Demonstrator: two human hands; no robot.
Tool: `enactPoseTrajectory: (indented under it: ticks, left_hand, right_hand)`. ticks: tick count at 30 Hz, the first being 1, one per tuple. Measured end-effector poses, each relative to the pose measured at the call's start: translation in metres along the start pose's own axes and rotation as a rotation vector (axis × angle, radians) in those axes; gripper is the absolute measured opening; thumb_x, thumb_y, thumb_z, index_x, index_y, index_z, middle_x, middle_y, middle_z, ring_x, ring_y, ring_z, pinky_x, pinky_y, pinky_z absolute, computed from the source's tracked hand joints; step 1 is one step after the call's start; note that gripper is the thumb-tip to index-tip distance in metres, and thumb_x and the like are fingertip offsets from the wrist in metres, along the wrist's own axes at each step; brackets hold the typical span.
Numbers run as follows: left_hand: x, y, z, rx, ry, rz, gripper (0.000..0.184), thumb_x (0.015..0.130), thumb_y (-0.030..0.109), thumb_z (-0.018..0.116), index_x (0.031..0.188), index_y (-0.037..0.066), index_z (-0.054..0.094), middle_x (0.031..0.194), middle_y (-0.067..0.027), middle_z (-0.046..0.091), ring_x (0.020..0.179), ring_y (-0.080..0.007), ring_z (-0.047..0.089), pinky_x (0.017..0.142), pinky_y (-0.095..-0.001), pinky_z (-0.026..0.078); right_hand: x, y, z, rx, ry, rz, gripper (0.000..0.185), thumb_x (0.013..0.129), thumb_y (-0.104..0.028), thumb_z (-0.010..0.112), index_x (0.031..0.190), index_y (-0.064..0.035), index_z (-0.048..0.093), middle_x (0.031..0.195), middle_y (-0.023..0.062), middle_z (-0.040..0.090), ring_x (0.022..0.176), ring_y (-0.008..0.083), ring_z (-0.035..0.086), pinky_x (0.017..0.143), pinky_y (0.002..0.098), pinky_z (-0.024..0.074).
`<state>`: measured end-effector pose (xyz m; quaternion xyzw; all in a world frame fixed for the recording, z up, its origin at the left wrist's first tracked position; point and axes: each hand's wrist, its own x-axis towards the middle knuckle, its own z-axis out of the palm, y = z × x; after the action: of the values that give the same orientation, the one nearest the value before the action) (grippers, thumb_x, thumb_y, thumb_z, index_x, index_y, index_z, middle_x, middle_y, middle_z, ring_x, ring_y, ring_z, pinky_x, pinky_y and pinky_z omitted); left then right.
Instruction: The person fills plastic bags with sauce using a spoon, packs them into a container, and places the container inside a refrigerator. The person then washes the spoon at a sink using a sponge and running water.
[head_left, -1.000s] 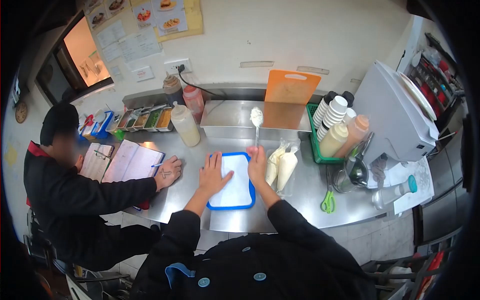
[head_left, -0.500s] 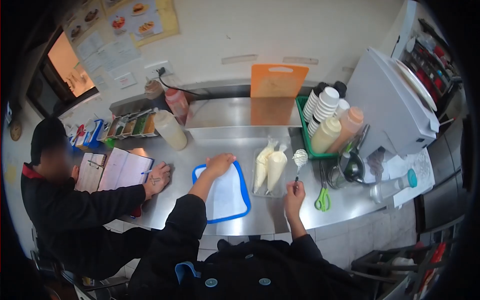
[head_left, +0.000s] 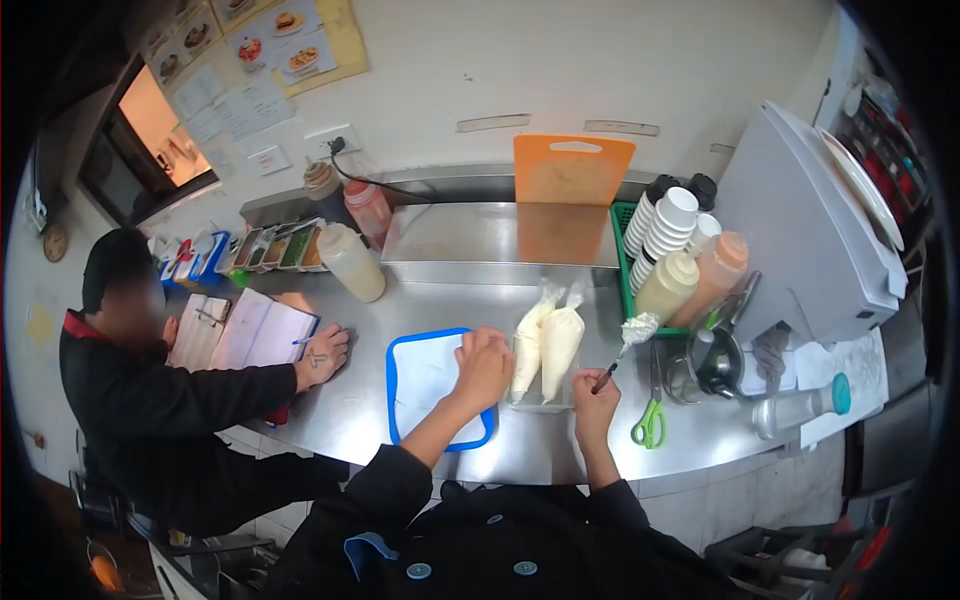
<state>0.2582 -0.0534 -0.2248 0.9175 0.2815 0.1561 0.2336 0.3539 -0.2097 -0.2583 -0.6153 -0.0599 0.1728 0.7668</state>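
Curling loosely, the left hand (head_left: 484, 368) is hovering over or resting on the right side of a rectangular white lid-like piece with a blue rim (head_left: 420, 385); its fingertips are partly hidden, so I cannot tell whether it is gripping anything. Bare fingers of the right hand (head_left: 596, 397) are gripping a dark-handled metal spoon (head_left: 625, 349), whose raised bowl is carrying a heap of white cream (head_left: 641, 327).

That heap is sitting high, so a tilting wrist or a knock against the green plastic basket (head_left: 621, 250) could be dropping cream onto the counter or the green-handled scissors (head_left: 654, 408). Pressing sideways with the left hand could be sliding the lid-like piece into two plump clear plastic bags of pale cream (head_left: 563, 340), which are lying between the hands.

Along the near side, the steel counter (head_left: 545, 440) is ending just beyond the blue rim, leaving little margin. More room is opening leftward, towards a co-worker's hand (head_left: 325, 355); rightward, the scissors and basket are crowding the spoon.
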Motion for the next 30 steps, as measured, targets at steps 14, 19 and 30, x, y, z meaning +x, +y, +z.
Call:
enactPoseTrajectory:
  ticks: [14, 19, 30]
  left_hand:
    - [-0.167, -0.149, -0.016, -0.743, 0.184, -0.539, 0.021, 0.082, 0.010, 0.062, 0.095, 0.004, 0.047, 0.085, -0.0035, 0.052, 0.075, -0.0116, 0.047, 0.069, -0.0248, 0.042]
    - [-0.194, -0.142, -0.035, -1.005, 0.009, -0.643, 0.019, 0.085, 0.011, 0.058, 0.095, 0.005, 0.043, 0.086, -0.0034, 0.050, 0.083, -0.0148, 0.051, 0.060, -0.0308, 0.051]
    - [-0.265, -0.143, -0.064, -1.534, -0.432, -0.929, 0.065, 0.085, 0.027, 0.052, 0.136, 0.024, 0.010, 0.124, -0.0172, 0.039, 0.104, -0.0381, 0.053, 0.078, -0.0579, 0.049]
  right_hand:
    - [-0.091, 0.014, 0.082, -0.116, -0.456, 0.114, 0.013, 0.083, -0.010, 0.063, 0.089, -0.0042, 0.053, 0.055, -0.0052, 0.045, 0.048, 0.0024, 0.041, 0.043, 0.0214, 0.0320]
    - [-0.112, 0.009, 0.075, -0.006, -0.438, 0.136, 0.014, 0.089, -0.014, 0.056, 0.098, -0.0057, 0.049, 0.058, -0.0051, 0.042, 0.044, 0.0029, 0.037, 0.040, 0.0209, 0.0286]
    - [-0.191, -0.023, 0.030, -0.110, 0.025, -0.401, 0.012, 0.094, -0.012, 0.043, 0.102, -0.0046, 0.049, 0.069, -0.0011, 0.043, 0.059, 0.0043, 0.039, 0.052, 0.0189, 0.0320]
